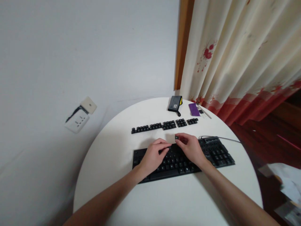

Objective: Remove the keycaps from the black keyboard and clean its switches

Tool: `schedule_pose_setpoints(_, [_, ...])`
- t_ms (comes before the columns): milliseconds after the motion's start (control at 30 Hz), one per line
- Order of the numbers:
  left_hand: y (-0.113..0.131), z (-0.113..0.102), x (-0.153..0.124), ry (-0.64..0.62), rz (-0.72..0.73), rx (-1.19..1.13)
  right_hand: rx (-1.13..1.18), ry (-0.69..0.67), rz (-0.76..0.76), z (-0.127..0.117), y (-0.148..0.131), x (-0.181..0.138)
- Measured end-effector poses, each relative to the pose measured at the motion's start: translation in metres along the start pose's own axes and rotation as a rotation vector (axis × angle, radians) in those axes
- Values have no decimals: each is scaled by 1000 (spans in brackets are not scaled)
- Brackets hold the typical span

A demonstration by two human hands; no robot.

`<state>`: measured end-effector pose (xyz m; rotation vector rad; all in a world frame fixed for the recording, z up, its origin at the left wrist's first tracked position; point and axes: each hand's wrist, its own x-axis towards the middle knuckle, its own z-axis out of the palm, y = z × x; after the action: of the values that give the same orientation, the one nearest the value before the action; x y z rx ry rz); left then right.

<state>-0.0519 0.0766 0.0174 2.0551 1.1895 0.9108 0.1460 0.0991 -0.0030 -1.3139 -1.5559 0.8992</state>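
Note:
A black keyboard (pixel 172 172) lies on the round white table, its left part partly covered by my hands. My right hand (pixel 189 146) pinches a small dark keycap (pixel 176 137) between thumb and fingertips, just above the keyboard's top edge. Over the upper key rows rests my left hand (pixel 155 155), thumb and fingers brought close together; whether something small sits between them I cannot make out. Behind the keyboard, loose black keycaps (pixel 169 125) stand in several grouped rows.
At the table's back are a dark pouch (pixel 174 105) with a strap, a purple packet (pixel 194 109) and small slim items. A cable (pixel 221 137) runs from the keyboard to the right table edge. The wall with a socket (pixel 77 121) is at left, a curtain (pixel 218 62) at right.

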Motion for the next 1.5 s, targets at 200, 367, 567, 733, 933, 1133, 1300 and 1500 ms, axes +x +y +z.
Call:
schedule_pose_setpoints(200, [1, 7, -7, -110, 47, 155, -83, -32, -8, -3, -7, -2])
schedule_pose_setpoints(367, [-2, 8, -7, -142, 124, 213, -149, -76, -44, -10, -17, -5])
schedule_pose_setpoints(567, [-1, 8, -7, -155, 172, 208, -313, -190, -113, -16, -22, -6])
schedule_pose_setpoints(733, [-1, 7, -6, -170, 171, 215, -344, -344, -99, -21, -27, -9])
schedule_pose_setpoints(933, [-3, 5, -4, -189, 178, 210, -321, -480, -78, -23, -23, -11])
schedule_pose_setpoints(1133, [-2, 8, -6, -198, 205, 263, -458, -491, -124, -20, -20, -13])
schedule_pose_setpoints(1300, [4, 11, -14, -222, 269, 422, -576, -481, -165, -17, -26, -16])
schedule_pose_setpoints(1500, [8, 13, -16, -203, 303, 529, -556, -490, -160, -17, -27, -16])
